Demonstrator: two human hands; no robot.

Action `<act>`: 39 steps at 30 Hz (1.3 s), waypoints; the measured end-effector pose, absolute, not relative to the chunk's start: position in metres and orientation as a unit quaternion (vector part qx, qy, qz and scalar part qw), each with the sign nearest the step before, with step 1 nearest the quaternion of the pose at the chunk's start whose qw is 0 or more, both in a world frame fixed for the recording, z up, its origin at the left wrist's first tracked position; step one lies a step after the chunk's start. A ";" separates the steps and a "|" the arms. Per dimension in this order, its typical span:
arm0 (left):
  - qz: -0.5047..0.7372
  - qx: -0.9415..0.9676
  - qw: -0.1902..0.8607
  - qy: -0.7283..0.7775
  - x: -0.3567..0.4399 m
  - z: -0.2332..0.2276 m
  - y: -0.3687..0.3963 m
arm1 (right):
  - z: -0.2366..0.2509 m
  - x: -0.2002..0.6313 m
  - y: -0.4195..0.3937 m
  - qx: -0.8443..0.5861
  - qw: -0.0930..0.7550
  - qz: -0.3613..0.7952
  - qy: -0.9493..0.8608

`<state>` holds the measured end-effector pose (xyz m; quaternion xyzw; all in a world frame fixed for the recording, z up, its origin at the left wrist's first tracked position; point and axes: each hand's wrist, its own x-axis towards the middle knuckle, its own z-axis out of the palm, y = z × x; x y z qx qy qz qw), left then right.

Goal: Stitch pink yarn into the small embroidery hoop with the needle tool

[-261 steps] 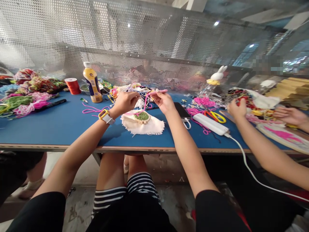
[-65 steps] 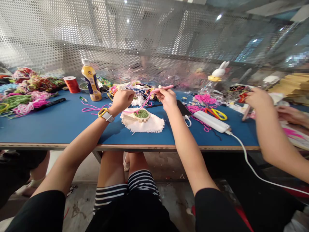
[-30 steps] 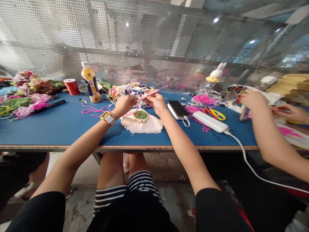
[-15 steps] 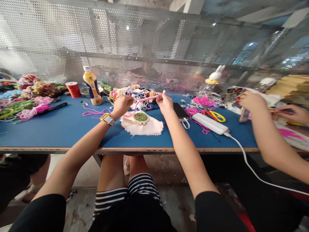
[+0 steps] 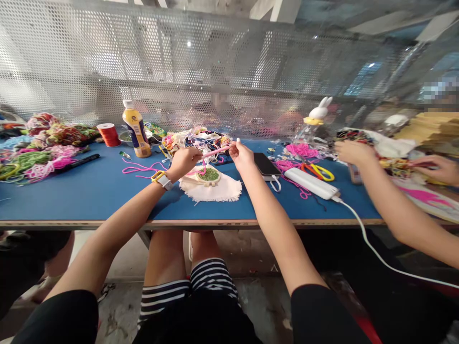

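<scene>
A slim pink punch needle (image 5: 216, 152) is in my right hand (image 5: 242, 154), whose fingers are closed around its right end. My left hand (image 5: 185, 161) is pinched at the tool's other end; what sits between its fingertips is too small to make out. A strand of pink yarn (image 5: 204, 167) hangs below the tool. Under both hands lies a white fringed cloth (image 5: 229, 188), stretched in a small round hoop (image 5: 208, 183) with green looped stitching (image 5: 208, 175) inside.
Behind my hands is a heap of mixed yarn (image 5: 201, 138); a yellow bottle (image 5: 137, 131) and red spool (image 5: 109, 134) stand left. Rightward lie a black phone (image 5: 266, 165), white power bank (image 5: 311, 183) and scissors (image 5: 318, 171). A co-worker's hand (image 5: 355, 153) is at far right.
My hands have come slightly closer together, the right shifting left and the left shifting right, a little lower. The co-worker's near hand has moved left.
</scene>
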<state>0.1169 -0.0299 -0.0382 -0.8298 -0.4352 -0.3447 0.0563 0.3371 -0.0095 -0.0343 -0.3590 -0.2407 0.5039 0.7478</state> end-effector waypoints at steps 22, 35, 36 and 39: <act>-0.244 -0.836 0.123 -0.476 0.123 -0.043 -0.034 | -0.035 0.325 -0.013 -0.349 0.735 0.516 -0.269; -0.249 -0.843 0.122 -0.461 0.107 -0.047 -0.010 | -0.026 0.350 -0.012 -0.381 0.743 0.509 -0.208; -0.245 -0.844 0.124 -0.461 0.106 -0.047 -0.009 | -0.025 0.351 -0.012 -0.383 0.743 0.508 -0.205; -0.231 -0.846 0.132 -0.463 0.102 -0.045 -0.009 | -0.025 0.356 -0.011 -0.390 0.746 0.503 -0.198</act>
